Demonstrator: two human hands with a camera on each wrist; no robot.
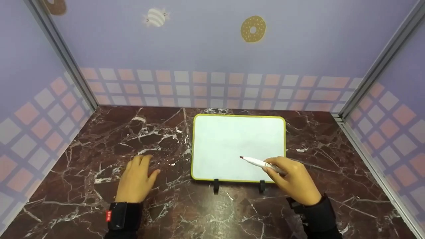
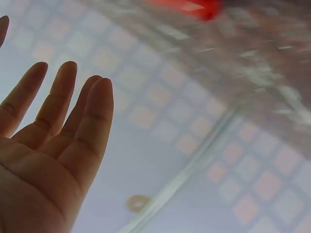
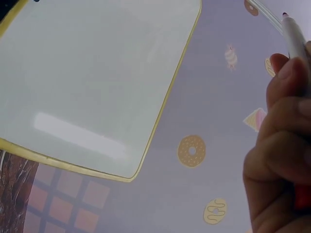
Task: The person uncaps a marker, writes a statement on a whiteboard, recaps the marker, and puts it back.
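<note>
In the head view a whiteboard (image 1: 229, 142) with a yellow frame stands on the table, its surface bare of marks. My right hand (image 1: 295, 179) grips a white marker (image 1: 255, 161), uncapped, its dark red tip pointing up and left in front of the board. The right wrist view shows the same marker (image 3: 293, 39) between thumb and curled fingers, apart from the board (image 3: 97, 73). Left of the board, my left hand (image 1: 134, 179) is over the table with fingers relaxed. In the left wrist view this hand (image 2: 53, 141) holds nothing, its fingers nearly straight.
Two black feet (image 1: 216, 186) hold the board's lower edge. The table (image 1: 159, 212) has a dark red marble pattern. Lilac walls with a checked band (image 1: 181, 88) enclose it at the back and both sides. Black bands (image 1: 124, 215) circle both wrists.
</note>
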